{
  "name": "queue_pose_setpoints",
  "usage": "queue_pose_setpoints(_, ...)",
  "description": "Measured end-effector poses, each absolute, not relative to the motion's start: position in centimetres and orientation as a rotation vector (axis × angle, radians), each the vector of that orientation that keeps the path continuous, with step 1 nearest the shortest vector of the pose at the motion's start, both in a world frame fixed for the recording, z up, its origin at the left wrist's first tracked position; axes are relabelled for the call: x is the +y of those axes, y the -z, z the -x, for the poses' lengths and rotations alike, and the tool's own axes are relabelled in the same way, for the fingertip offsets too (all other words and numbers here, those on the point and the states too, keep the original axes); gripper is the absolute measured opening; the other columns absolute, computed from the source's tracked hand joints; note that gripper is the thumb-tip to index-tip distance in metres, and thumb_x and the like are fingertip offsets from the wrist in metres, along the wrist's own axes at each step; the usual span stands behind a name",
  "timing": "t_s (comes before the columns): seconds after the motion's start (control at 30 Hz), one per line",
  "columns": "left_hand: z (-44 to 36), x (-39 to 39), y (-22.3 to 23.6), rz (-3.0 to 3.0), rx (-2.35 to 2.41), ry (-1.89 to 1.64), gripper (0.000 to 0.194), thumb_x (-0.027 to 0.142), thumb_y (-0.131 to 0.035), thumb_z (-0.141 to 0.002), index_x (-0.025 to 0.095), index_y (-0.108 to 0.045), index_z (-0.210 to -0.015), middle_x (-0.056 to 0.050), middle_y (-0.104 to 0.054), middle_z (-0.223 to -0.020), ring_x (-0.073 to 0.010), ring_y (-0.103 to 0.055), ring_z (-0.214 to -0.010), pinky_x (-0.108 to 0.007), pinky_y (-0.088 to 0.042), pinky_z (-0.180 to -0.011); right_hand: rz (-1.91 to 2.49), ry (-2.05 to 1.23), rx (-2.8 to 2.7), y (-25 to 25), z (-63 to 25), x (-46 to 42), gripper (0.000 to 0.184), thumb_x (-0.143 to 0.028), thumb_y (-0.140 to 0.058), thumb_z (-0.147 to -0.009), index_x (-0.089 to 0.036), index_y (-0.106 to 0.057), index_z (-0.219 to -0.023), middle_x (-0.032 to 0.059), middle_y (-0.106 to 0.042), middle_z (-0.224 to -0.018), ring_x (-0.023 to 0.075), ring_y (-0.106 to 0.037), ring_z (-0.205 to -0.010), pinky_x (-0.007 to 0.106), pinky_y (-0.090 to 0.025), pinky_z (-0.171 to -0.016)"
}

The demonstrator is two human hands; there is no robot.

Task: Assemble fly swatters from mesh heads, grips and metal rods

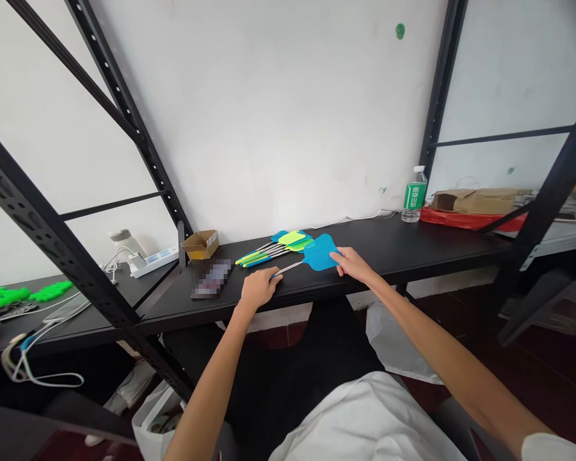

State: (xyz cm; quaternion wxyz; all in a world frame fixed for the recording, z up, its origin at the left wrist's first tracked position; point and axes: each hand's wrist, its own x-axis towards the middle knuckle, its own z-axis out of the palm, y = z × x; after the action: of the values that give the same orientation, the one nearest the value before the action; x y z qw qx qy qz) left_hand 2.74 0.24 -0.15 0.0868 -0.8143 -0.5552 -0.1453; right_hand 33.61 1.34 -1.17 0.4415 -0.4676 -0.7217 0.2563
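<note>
A blue fly swatter (320,252) is held out over the front of the black shelf. My left hand (260,286) is closed around its handle end, which the fingers mostly hide. My right hand (351,264) pinches the right edge of its perforated head, thumb on top. Just behind lies a pile of fly swatters (264,254), blue and yellow-green, with their handles pointing left and heads overlapping at the right.
The black shelf top (379,253) has a small open cardboard box (200,244) and a blurred flat object (212,279) at left. A water bottle (414,195) stands at right by an upright post. Black metal posts (125,121) frame both sides.
</note>
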Motion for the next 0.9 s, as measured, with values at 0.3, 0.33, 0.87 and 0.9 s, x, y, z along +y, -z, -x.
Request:
queue_pose_setpoints(0.3,-2.8,0.1,-0.1,2.432,-1.692,0.449,0.034,0.045,-0.040,-0.099,0.036,-0.065,-0.120,-0.004,-0.072,-0.106,-0.0270,-0.066,-0.098,-0.030,-0.042,-0.073,1.188,-0.716,-1.762,1.4,-33.7,1.7,0.035,-0.043,-0.046,-0.091,-0.021,-0.045,-0.063,-0.0025,-0.051,-0.039,0.0112,-0.039,-0.039,0.025,-0.029,-0.049)
queue_pose_setpoints(0.33,-2.8,0.1,-0.1,2.435,-1.691,0.446,0.034,0.045,-0.040,-0.099,0.035,-0.065,-0.119,-0.004,-0.072,-0.106,-0.0268,-0.066,-0.098,-0.029,-0.042,-0.073,1.167,-0.748,-1.749,1.3,-33.7,1.7,0.035,-0.044,-0.047,-0.091,-0.021,-0.046,-0.065,-0.0025,-0.051,-0.039,0.0113,-0.040,-0.039,0.025,-0.030,-0.049)
queue_pose_setpoints(0.87,-3.0,-0.3,-0.4,2.486,-1.691,0.489,0.043,0.052,-0.032,-0.101,0.031,-0.067,-0.116,-0.006,-0.072,-0.103,-0.0265,-0.065,-0.100,-0.029,-0.043,-0.077,0.833,-1.042,-1.328,1.2,-34.0,2.2,0.066,-0.027,-0.060,-0.078,-0.030,-0.049,-0.143,0.0021,-0.069,-0.089,0.0125,-0.062,-0.065,0.020,-0.039,-0.048)
queue_pose_setpoints(0.9,-2.9,-0.2,-0.4,2.488,-1.688,0.491,0.043,0.052,-0.033,-0.101,0.031,-0.067,-0.116,-0.006,-0.072,-0.103,-0.0265,-0.065,-0.100,-0.029,-0.043,-0.077,0.825,-1.033,-1.343,1.2,-33.9,2.2,0.064,-0.026,-0.061,-0.077,-0.030,-0.052,-0.140,0.0029,-0.069,-0.094,0.0119,-0.062,-0.065,0.020,-0.039,-0.047)
